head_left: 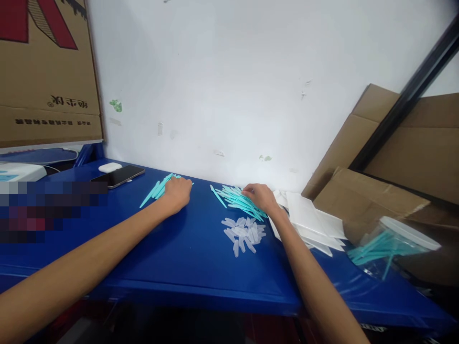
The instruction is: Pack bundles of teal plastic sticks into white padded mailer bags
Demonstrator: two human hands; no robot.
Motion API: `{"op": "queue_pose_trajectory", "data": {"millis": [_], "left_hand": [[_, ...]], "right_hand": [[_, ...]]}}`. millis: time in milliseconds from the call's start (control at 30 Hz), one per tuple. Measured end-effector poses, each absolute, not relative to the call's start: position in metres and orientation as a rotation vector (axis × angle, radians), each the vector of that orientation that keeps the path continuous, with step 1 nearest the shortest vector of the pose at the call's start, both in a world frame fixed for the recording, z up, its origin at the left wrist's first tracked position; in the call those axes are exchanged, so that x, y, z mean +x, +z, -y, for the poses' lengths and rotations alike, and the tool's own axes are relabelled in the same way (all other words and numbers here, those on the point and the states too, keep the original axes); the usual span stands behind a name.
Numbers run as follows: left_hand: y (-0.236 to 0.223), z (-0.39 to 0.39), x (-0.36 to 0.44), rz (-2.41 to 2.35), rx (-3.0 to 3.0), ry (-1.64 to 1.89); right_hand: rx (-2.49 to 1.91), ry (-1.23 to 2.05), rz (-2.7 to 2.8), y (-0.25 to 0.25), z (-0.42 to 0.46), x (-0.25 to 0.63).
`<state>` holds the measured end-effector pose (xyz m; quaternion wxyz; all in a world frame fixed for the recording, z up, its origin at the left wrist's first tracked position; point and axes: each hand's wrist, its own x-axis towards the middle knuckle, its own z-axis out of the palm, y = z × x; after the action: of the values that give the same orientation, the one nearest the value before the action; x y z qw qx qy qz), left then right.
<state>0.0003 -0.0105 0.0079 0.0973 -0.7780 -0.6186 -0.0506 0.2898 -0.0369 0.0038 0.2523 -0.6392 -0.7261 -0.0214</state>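
Observation:
At the left of the blue table, my left hand (178, 193) is closed over a small group of slim teal sticks (158, 190), which look like eyebrow razors. A teal tip pokes out past its far side. My right hand (261, 197) rests on the larger pile of teal sticks (238, 200), fingers curled and pressed together at the pile. What sits between those fingertips is hidden. Just nearer to me than this pile lies a heap of small translucent caps (245, 233).
White paper packets (304, 220) lie right of my right hand. A clear jar of teal sticks (390, 248) stands tilted in view at the far right, beside cardboard (369, 196). A phone (120, 177) and a white case (110, 167) are at back left. A wall (215, 95) bounds the table.

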Motion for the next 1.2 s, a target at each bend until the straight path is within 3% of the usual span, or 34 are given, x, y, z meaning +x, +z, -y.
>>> {"op": "queue_pose_trajectory", "data": {"millis": [133,367,500,833,1067,1200], "left_hand": [[0.012,0.015,0.000,1.802,-2.332,-0.146],[0.012,0.017,0.001,1.768,-2.361,-0.150],[0.012,0.017,0.002,1.746,-2.372,-0.157],[0.013,0.029,0.012,1.699,-2.454,-0.300],[0.006,0.020,0.013,1.729,-2.608,-0.506],[0.001,0.019,0.019,1.694,-2.657,-0.631]], "right_hand": [[-1.602,0.147,2.039,0.018,0.046,0.278],[-1.381,0.835,2.364,0.030,0.061,0.255],[-1.379,0.983,2.431,0.022,0.059,0.254],[-1.345,0.665,2.386,0.013,0.055,0.244],[-1.382,0.258,2.088,0.023,0.057,0.247],[-1.410,0.200,1.928,0.024,0.053,0.250]]}}
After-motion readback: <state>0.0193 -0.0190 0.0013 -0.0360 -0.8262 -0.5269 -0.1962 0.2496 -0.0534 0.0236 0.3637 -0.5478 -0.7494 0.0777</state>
